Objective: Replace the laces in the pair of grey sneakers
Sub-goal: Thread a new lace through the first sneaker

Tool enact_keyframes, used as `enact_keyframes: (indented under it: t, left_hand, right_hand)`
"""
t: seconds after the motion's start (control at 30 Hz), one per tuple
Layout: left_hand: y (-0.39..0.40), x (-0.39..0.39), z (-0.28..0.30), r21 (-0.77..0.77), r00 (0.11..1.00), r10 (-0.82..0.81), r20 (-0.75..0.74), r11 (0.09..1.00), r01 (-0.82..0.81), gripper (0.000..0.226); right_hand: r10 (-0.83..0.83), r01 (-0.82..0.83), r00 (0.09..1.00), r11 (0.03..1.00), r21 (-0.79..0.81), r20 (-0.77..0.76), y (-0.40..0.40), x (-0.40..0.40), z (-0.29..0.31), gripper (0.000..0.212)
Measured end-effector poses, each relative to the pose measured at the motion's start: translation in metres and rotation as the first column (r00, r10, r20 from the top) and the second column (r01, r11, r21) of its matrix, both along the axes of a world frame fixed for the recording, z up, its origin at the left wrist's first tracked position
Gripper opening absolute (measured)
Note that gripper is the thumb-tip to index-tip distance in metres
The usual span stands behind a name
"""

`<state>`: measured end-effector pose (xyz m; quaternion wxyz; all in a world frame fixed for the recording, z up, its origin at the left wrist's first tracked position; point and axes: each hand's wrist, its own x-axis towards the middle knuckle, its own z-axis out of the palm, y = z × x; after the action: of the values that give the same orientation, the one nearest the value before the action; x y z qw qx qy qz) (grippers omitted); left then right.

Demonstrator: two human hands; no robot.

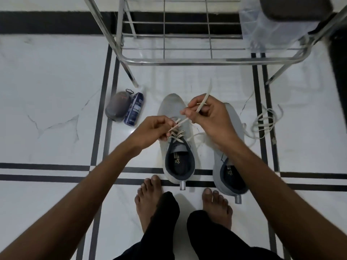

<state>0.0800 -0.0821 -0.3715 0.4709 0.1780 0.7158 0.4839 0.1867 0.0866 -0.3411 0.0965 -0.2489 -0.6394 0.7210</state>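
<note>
Left hand (pixel 150 131) fingers (pixel 165 122) pinched narrow on a cream lace (pixel 185 120) at the eyelets of the left sneaker (pixel 175 139); right hand (pixel 208 117) fingers (pixel 187 114) closed on the same lace higher up, its free end sticking up past the knuckles, tip blurred. Lace runs taut between the two hands. Two grey sneakers on the floor (pixel 47 91), toes pointing away, side by side just apart. Left one shows about three crossed lace rows, exact count hard to tell under the fingers. Right sneaker (pixel 231 156) mostly hidden by the right forearm, lacing not visible. One loose pale lace (pixel 264 122) in a heap on the floor right of the right sneaker, one strand trailing toward it. Two bare feet (pixel 148 201) behind the heels, partly covered by black trouser legs (pixel 216 235). Two small items left of the sneakers, touching: one grey pouch (pixel 115 106), one blue bottle (pixel 134 109), label unreadable. One metal rack (pixel 187 44) above, cut off at the top; a clear plastic bag (pixel 266 29) and a dark thing on it at right, both blurred
</note>
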Motion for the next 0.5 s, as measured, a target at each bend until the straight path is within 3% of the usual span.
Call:
enact_keyframes:
  t: [0.13,0.23,0.3,0.33,0.43,0.5]
  left_hand:
    - [0.0,-0.001,-0.003,0.048,0.961,0.2,0.19,0.976,-0.212,0.014]
    - [0.006,-0.007,0.002,0.058,0.899,0.296,0.322,0.942,-0.331,0.017]
    - [0.006,-0.007,0.006,0.08,0.873,0.234,0.428,0.952,-0.295,0.018]
    - [0.005,-0.006,0.008,0.082,0.867,0.18,0.465,0.966,-0.245,0.019]
    - [0.001,0.003,0.01,0.085,0.882,0.003,0.471,0.995,-0.049,0.028]
    - [0.001,0.009,0.011,0.101,0.92,-0.021,0.392,0.995,-0.02,0.025]
  right_hand:
    - [0.308,-0.31,0.951,0.944,0.115,0.031,0.004,0.011,0.001,0.019]
    - [0.454,-0.502,0.864,0.732,0.461,0.219,0.0,0.013,0.0,0.019]
    - [0.415,-0.474,0.871,0.565,0.676,0.265,-0.005,0.012,-0.002,0.016]
    - [0.362,-0.42,0.898,0.533,0.735,0.25,-0.008,0.011,-0.003,0.016]
    - [0.2,-0.247,0.967,0.618,0.747,0.155,-0.016,0.009,-0.007,0.021]
    - [0.138,-0.169,0.985,0.704,0.69,0.1,-0.022,0.009,-0.009,0.031]
